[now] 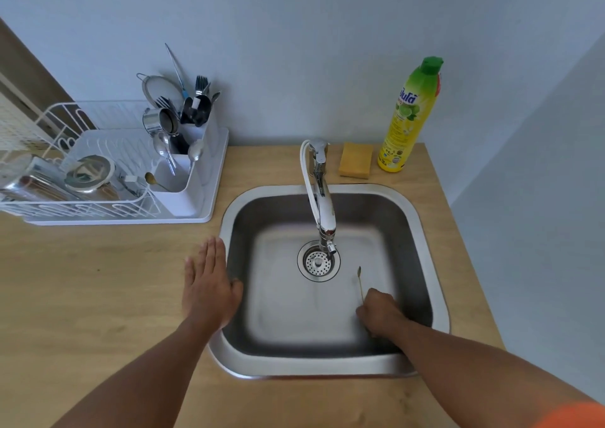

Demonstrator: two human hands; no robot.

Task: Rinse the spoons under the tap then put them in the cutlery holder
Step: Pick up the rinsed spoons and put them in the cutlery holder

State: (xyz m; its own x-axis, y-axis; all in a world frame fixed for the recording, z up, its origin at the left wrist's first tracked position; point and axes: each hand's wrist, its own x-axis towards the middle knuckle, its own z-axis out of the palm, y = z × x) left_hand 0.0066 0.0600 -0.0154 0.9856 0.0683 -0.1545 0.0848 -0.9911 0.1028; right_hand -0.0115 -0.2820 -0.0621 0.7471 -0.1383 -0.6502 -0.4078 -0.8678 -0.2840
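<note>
One thin, brass-coloured metal spoon (360, 283) in steel sink basin (409, 224), pinched by curled right hand (379, 311), long axis pointing away toward chrome tap spout (327, 221) just beyond. Left hand (208, 283) flat, fingers straight and together, on sink's left rim. White plastic cutlery holder (183, 192) well apart, far left.

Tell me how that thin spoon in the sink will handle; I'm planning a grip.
The spoon, gripped by the right hand, looks very thin, so probably light and stiff. In the metal sink, it may be slippery once wet. Its narrow handle might twist between fingers.
</note>
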